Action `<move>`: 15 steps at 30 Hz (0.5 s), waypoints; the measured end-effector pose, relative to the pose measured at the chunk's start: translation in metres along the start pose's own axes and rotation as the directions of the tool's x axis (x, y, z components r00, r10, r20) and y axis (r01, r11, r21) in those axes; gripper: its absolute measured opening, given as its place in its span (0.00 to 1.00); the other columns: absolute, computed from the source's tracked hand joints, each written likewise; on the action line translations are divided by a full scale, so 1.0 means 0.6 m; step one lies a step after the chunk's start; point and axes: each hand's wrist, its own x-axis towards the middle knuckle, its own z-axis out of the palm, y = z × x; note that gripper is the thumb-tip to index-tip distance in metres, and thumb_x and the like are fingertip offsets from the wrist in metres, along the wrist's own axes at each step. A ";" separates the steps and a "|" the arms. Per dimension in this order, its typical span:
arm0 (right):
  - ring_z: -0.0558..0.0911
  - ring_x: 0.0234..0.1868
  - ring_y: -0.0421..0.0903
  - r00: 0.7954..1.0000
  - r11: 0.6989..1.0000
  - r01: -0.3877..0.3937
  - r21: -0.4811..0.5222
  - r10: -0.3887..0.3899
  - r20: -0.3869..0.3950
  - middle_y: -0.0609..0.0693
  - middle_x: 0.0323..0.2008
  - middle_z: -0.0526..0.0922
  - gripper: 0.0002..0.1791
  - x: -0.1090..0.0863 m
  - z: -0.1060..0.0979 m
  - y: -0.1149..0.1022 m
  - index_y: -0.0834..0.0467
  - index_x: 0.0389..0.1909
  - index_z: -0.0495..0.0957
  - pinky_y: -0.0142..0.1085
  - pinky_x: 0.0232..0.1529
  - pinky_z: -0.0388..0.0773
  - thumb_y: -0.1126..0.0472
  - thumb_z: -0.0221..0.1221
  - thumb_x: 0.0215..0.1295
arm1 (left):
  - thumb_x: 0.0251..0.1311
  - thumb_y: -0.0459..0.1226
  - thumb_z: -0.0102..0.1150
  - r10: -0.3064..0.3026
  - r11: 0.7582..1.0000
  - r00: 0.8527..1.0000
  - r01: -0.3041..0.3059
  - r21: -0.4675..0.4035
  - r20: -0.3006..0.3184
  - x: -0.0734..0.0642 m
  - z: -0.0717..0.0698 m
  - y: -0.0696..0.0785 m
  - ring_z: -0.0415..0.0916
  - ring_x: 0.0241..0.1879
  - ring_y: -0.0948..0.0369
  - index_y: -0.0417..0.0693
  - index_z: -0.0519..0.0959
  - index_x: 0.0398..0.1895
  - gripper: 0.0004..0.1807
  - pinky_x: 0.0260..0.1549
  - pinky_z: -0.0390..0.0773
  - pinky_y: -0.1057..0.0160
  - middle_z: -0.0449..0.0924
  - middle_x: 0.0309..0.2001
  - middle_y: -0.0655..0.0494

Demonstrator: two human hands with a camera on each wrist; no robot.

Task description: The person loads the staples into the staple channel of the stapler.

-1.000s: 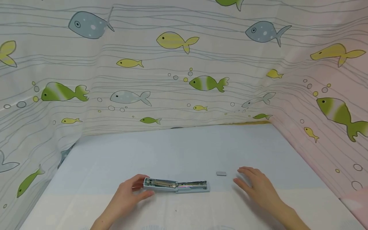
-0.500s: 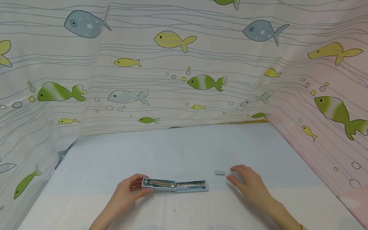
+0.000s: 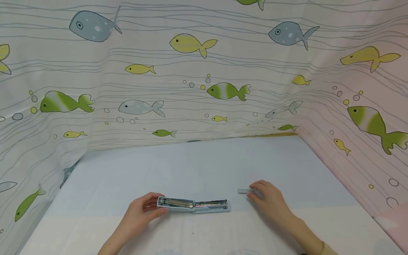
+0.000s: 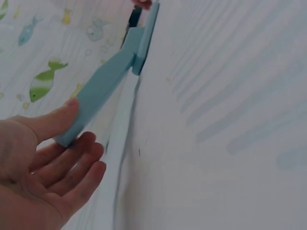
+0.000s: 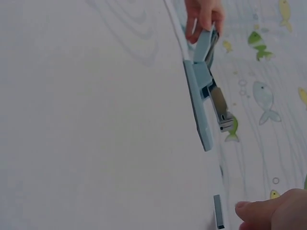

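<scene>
A light blue stapler (image 3: pixel 193 206) lies folded wide open, its metal insides facing up. My left hand (image 3: pixel 141 214) holds the end of its left arm, thumb on the near side and fingers on the far side. In the left wrist view that blue arm (image 4: pixel 103 84) slopes up from the base. To the stapler's right lies a small grey strip of staples (image 3: pixel 242 191). My right hand (image 3: pixel 271 202) is at the strip's right end, with thumb and forefinger apart around it. In the right wrist view the thumb (image 5: pixel 249 210) stands a little off the strip.
A pale blue and white cloth (image 3: pixel 197 166) covers the table. Behind it and at both sides hangs a fish-patterned curtain (image 3: pixel 188 81). A tiny dark speck (image 3: pixel 193 233) lies on the cloth in front of the stapler.
My right hand has moved left to the staple strip, its thumb and forefinger coming round the right end. The left hand keeps its hold on the stapler. The head view shifted slightly.
</scene>
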 end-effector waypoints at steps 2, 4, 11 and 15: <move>0.83 0.50 0.51 1.000 1.000 0.007 -0.008 -0.007 -0.004 0.47 0.44 0.85 0.13 0.002 0.004 0.001 0.58 0.43 0.85 0.50 0.50 0.81 0.59 0.71 0.58 | 0.54 0.41 0.74 0.008 1.000 1.000 -0.008 -0.014 0.004 0.000 0.000 -0.001 0.83 0.46 0.63 0.44 0.80 0.53 0.24 0.47 0.82 0.72 0.85 0.46 0.54; 0.83 0.49 0.51 1.000 1.000 0.012 -0.010 -0.012 -0.005 0.48 0.44 0.85 0.13 0.003 0.007 0.002 0.58 0.43 0.85 0.50 0.50 0.81 0.60 0.72 0.57 | 0.54 0.41 0.74 0.014 0.999 1.000 -0.014 -0.029 0.009 0.001 -0.001 -0.002 0.83 0.46 0.63 0.44 0.80 0.54 0.24 0.47 0.82 0.72 0.85 0.47 0.54; 0.81 0.49 0.48 1.000 1.000 -0.005 -0.006 0.005 0.018 0.46 0.43 0.84 0.14 0.006 0.013 0.005 0.57 0.43 0.85 0.48 0.49 0.81 0.60 0.72 0.57 | 0.55 0.41 0.74 0.015 0.998 1.000 -0.014 -0.060 0.013 0.002 -0.001 -0.005 0.83 0.47 0.62 0.44 0.79 0.55 0.25 0.48 0.83 0.69 0.85 0.48 0.54; 0.81 0.49 0.48 1.000 1.000 -0.013 -0.007 0.013 0.014 0.46 0.42 0.84 0.13 0.008 0.015 0.004 0.57 0.42 0.85 0.48 0.50 0.81 0.60 0.73 0.56 | 0.55 0.41 0.74 0.011 0.998 1.000 -0.010 -0.069 0.014 0.002 -0.001 -0.003 0.83 0.47 0.61 0.44 0.79 0.55 0.25 0.48 0.84 0.67 0.85 0.48 0.53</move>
